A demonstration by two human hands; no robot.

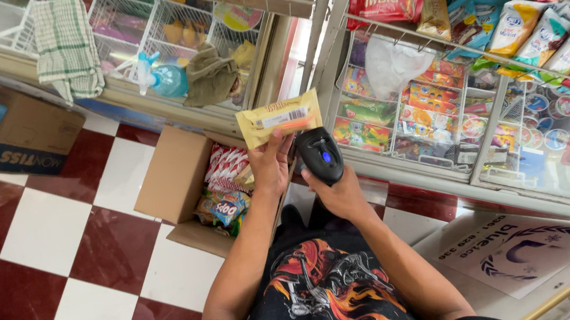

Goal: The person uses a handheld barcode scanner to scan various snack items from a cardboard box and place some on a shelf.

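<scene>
We see our left hand (271, 165) raised in front of us, its fingers (273, 137) closed on the lower edge of a flat yellow packet (279, 117), so that the packet stands above the fingers and its wider face is turned to us. The long axis of the packet runs from left to right, a little higher on the right side, and a white label strip with a red part lies along the middle of it. Our right hand (339, 193) is just beside, its fingers wrapped around the handle of a black handheld scanner (319, 154); the head of the scanner, with a small blue light, points up toward the lower right corner of the packet and is very near to it. Below the left hand an open cardboard box (178, 185) sits on the red and white tiled floor (52, 227), with red-white and colourful snack bags inside. To the right, a glass-topped freezer (557, 168) shows bright ice cream pictures, and wire shelves (499, 3) above it carry red, blue and white-yellow bags. On the far left a green checked cloth (67, 46) hangs over a ledge, with a blue spray bottle (164, 77) next to it.
</scene>
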